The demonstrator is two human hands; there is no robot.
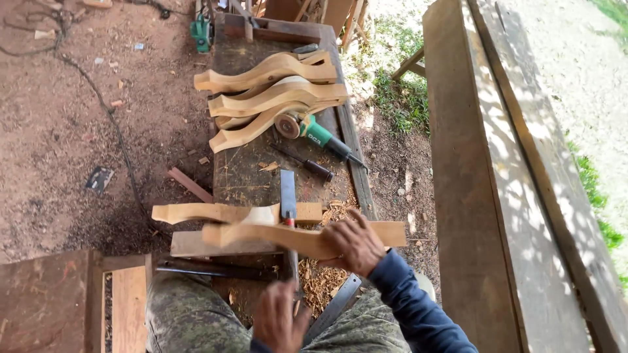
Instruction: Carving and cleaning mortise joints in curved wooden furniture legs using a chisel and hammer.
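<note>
A curved carved wooden leg [261,236] lies across the near end of a worn workbench [242,176], with a second curved leg [196,212] just behind it. My right hand [355,243], in a blue sleeve, presses down on the near leg's right part. My left hand [278,320], low in the view, grips the handle of a wide flat chisel [288,193]. The chisel's blade reaches over the legs onto the bench. Wood shavings [320,281] lie below the leg, between my knees.
Several finished curved legs [275,91] are stacked further up the bench, beside a green angle grinder [314,131] and a dark-handled tool [307,163]. A green power tool [201,29] sits at the far end. Thick planks [490,170] run along the right; a cable [111,117] crosses the dirt.
</note>
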